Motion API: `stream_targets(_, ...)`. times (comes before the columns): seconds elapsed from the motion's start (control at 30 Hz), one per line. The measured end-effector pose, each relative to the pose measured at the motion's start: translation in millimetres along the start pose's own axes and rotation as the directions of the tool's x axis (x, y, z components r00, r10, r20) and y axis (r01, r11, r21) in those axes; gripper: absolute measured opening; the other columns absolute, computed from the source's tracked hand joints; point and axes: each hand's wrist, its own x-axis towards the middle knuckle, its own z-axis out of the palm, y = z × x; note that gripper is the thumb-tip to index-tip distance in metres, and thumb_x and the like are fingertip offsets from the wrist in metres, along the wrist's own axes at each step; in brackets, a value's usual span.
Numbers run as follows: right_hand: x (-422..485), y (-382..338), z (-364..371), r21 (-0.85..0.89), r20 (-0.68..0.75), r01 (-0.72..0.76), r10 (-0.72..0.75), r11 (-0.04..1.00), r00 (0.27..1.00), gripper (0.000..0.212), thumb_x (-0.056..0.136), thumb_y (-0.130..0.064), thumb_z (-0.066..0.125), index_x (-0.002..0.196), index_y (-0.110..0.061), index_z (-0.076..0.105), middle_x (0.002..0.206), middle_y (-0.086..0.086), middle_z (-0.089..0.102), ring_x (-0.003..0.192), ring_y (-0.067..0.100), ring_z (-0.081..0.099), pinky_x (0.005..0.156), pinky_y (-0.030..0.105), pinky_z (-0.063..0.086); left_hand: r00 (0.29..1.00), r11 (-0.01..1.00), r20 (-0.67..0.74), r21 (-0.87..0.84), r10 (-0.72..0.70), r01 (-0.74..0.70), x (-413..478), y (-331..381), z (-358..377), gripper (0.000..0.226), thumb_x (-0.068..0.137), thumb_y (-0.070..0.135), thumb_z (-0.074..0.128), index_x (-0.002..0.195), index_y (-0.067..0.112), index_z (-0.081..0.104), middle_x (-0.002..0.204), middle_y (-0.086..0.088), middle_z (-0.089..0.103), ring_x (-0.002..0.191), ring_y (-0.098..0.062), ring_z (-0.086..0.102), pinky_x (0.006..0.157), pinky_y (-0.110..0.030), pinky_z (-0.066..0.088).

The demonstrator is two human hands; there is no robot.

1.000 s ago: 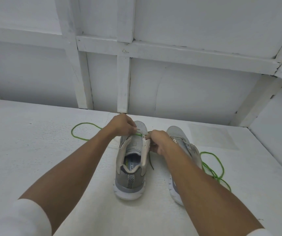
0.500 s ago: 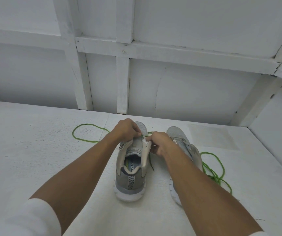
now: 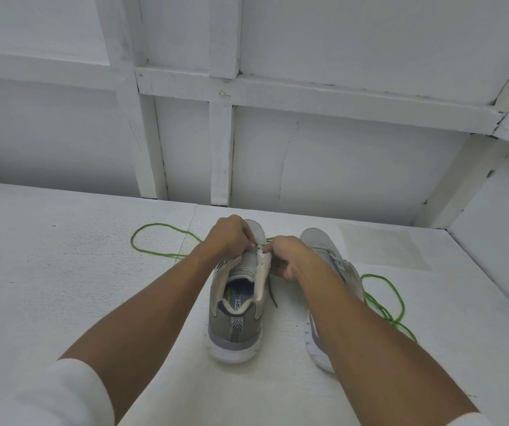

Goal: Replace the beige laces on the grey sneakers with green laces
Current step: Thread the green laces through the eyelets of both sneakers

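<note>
Two grey sneakers stand heel-toward-me on the white surface. Over the front of the left sneaker (image 3: 237,315), my left hand (image 3: 228,238) pinches a green lace (image 3: 158,252) whose loop trails out to the left. My right hand (image 3: 287,256) grips the sneaker's right eyelet flap beside the lace end. A thin dark lace tip hangs down that sneaker's right side. The right sneaker (image 3: 327,253) is partly hidden behind my right forearm. A second green lace (image 3: 388,305) lies bunched to its right. No beige lace is visible.
The white surface (image 3: 62,287) runs back to a white panelled wall (image 3: 339,167) with vertical and horizontal battens. A slanted white side wall (image 3: 499,229) closes in on the right. White sleeves cover my upper arms.
Both hands stayed at the left sneaker's eyelets, shifting slightly closer together around the green lace. The laces on the surface have hardly moved.
</note>
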Motion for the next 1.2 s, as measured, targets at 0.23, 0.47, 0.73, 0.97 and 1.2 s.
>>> stream_targets(0.23,-3.8,-6.1,4.7,-0.1,-0.038,0.013,-0.017,0.995,0.999,0.027,0.096,-0.001,0.04,0.076,-0.007,0.058,0.068,0.009,0.056,0.052,0.018,0.052,0.042,0.021,0.046,0.999,0.997,-0.047,-0.074,-0.022,0.019,-2.7,0.1,5.7,0.023,0.069,0.026,0.083,0.086,0.023,0.068,0.088,0.002,0.07,0.087,-0.015,0.063,0.073,-0.025,0.046)
stream_targets(0.47,2.5,-28.6,-4.8,-0.318,-0.206,0.211,-0.285,0.924,0.936,0.021,0.094,-0.004,0.045,0.104,0.006,0.06,0.096,0.019,0.062,0.084,0.031,0.062,0.072,0.032,0.052,0.986,0.98,-0.125,0.151,-0.109,0.127,-13.0,-8.2,-12.3,0.025,0.071,0.04,0.077,0.081,0.021,0.063,0.083,0.003,0.062,0.084,-0.017,0.055,0.074,-0.031,0.042)
stream_targets(0.73,-30.5,-155.2,-57.0,0.051,-0.48,0.796,-0.684,0.603,0.549,0.015,0.09,-0.012,0.04,0.077,-0.016,0.048,0.066,0.001,0.044,0.051,0.015,0.039,0.042,0.019,0.03,0.944,0.91,-0.014,-0.27,-0.33,0.314,-25.8,-25.6,-16.2,0.031,0.08,0.036,0.067,0.071,0.006,0.062,0.061,-0.006,0.058,0.051,-0.019,0.056,0.051,-0.022,0.049)
stream_targets(0.97,-1.7,-17.7,-13.3,-0.902,0.429,0.366,-0.566,-0.23,0.704,0.02,0.091,-0.019,0.056,0.107,-0.019,0.067,0.113,0.001,0.053,0.105,0.025,0.056,0.074,0.031,0.042,0.923,0.789,0.051,-0.502,-0.382,0.355,-30.9,-28.4,-17.0,0.022,0.082,0.024,0.069,0.076,0.003,0.062,0.069,-0.011,0.061,0.056,-0.02,0.056,0.051,-0.023,0.05)
stream_targets(1.2,5.5,-31.8,-18.3,-0.906,0.404,0.402,-0.549,-0.129,0.732,0.019,0.091,-0.022,0.055,0.107,-0.018,0.064,0.112,0.003,0.057,0.102,0.025,0.056,0.083,0.038,0.049,0.917,0.763,0.043,-0.541,-0.396,0.355,-29.5,-32.4,-11.8,0.025,0.081,0.027,0.071,0.076,0.004,0.062,0.07,-0.011,0.061,0.058,-0.022,0.057,0.058,-0.028,0.052)
